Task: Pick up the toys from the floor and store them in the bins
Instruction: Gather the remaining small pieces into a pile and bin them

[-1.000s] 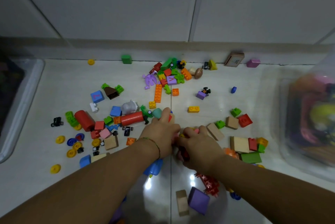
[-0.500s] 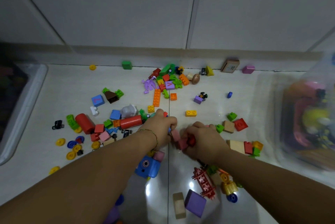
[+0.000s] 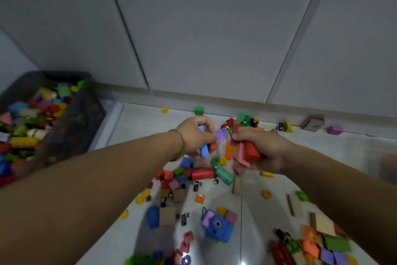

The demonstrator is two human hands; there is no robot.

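Both hands are raised above the toy-strewn floor, each full of blocks. My left hand (image 3: 196, 133) is closed on a long blue block (image 3: 203, 148) and a small red one. My right hand (image 3: 261, 146) grips a red block (image 3: 251, 151), a pink block and a thin dark red piece sticking up. A dark bin (image 3: 71, 133), filled with colourful bricks, stands at the left against the wall. Below the hands lie a red cylinder (image 3: 203, 173), a teal piece (image 3: 224, 175) and a blue toy camera (image 3: 217, 225).
Scattered bricks, wheels and wooden blocks cover the white tile floor (image 3: 139, 123) from the skirting board to the bottom edge. A wooden cube (image 3: 312, 124) and a pink block (image 3: 334, 130) lie by the wall. A blurred clear bin edge (image 3: 388, 168) shows at the right.
Both hands have lifted off the floor with blocks in them. The view has swung left, bringing the dark bin into sight and pushing the clear bin to the right edge.
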